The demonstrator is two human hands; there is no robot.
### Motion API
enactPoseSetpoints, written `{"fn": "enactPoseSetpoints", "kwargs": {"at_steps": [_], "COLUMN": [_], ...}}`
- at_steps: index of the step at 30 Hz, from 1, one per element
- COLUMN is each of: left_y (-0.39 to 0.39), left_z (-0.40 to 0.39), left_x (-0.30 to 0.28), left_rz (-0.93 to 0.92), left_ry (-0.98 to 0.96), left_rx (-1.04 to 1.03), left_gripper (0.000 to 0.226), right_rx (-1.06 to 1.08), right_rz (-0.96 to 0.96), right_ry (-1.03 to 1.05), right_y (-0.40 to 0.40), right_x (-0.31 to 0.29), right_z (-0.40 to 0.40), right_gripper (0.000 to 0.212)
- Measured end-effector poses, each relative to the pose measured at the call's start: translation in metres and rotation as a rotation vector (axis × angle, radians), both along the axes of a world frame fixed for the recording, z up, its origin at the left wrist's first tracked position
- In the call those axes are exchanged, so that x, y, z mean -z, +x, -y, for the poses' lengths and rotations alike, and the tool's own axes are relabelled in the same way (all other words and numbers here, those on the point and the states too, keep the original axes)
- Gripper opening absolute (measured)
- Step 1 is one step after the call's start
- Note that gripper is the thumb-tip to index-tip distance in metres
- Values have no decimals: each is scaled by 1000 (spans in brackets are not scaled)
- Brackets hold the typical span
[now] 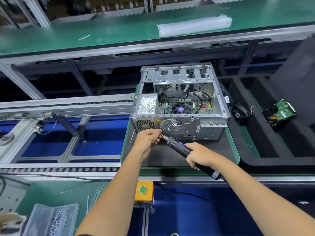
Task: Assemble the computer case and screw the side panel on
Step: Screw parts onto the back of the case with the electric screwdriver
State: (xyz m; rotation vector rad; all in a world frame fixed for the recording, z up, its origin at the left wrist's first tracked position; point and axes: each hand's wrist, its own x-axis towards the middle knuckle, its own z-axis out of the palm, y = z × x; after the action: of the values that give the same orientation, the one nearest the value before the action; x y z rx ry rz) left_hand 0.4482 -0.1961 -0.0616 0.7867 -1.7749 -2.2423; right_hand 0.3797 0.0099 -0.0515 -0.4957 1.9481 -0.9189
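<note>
Fingers of left hand pinch bit tip of electric screwdriver; right hand grips body. PC case open, no side panel. Prob loading screw; next: seat it w/ bit.

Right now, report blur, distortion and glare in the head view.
Head view: wide-angle bending curves the conveyor rails; the upper shelf and plastic bags are smeared; computer case, electric screwdriver and both hands stay fairly sharp; no strong glare.

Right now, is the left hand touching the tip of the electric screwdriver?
Touching: the head view shows the left hand pinching the bit end of the electric screwdriver.
</note>
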Motion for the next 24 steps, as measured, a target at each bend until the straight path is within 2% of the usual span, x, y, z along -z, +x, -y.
{"fn": "enactPoseSetpoints", "kwargs": {"at_steps": [2, 5, 8, 11, 13, 17, 21, 24], "left_y": [-3, -16, -39, -63, -79, -116, -162, -201], "left_z": [-1, -4, -12, -24, -36, -82, -137, -181], "left_x": [-18, -57, -101, -136, -152, -172, -176, -169], "left_rz": [-70, -197, -359, -452, -489, -521, -522, -517], "left_ry": [66, 116, 152, 133, 125, 90, 40, 34], "left_rx": [-3, 7, 1, 44, 111, 234, 301, 312], "left_gripper": [16, 9, 13, 15, 18, 26, 19, 16], "right_rx": [64, 116, 178, 246, 274, 348, 379, 401], "right_rz": [75, 152, 145, 86, 46, -10, -47, -16], "right_ry": [-89, -252, -393, -447, -469, -500, -537, -554], "right_y": [2, 1, -5, -16, -26, -51, -91, -128], "right_x": [-12, -36, -68, -98, -112, -124, -126, -114], "right_z": [1, 5, 8, 3, -10, -52, -111, -158], "right_gripper": [35, 38, 38, 39, 42, 61, 47, 47]}}
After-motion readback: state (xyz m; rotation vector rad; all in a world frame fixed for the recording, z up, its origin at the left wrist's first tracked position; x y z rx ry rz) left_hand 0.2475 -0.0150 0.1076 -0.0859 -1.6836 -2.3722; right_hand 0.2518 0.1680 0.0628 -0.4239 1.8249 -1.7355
